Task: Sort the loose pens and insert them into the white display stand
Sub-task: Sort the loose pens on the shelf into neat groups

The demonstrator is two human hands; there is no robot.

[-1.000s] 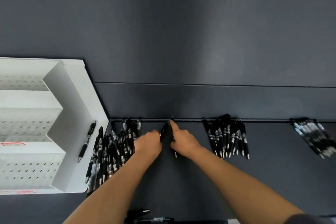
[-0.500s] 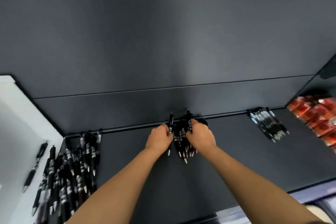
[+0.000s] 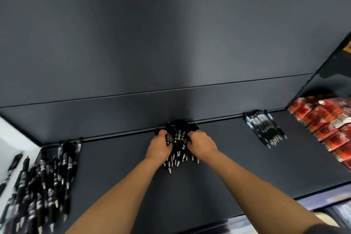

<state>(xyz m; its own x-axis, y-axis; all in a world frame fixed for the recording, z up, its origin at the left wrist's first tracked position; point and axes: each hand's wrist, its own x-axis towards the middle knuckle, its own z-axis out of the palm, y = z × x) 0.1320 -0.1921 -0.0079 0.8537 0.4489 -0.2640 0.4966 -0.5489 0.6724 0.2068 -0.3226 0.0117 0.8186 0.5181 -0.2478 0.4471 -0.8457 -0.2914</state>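
Two bare forearms reached in from the near side across the matte dark-grey shelf, whose front edge ran diagonally at the lower right. The left hand and right hand were both clenched on one bundle of black click pens — one hand on each flank, with the silver tips pointing back toward the person. The bundle's far ends touched the thin black rail along the shelf's back edge. Open stretches of shelf separated the hands from the pens on either side. At the left, a loose heap of black pens lay just beside the white plastic display stand. Only a blurred corner of the stand showed at the frame's edge, with a single black pen lying on it. Well apart on the right, a smaller tidy group of pens lay against the rail. Stacked red packets filled the shelf's right end. Beyond the rail rose a plain dark wall panel.
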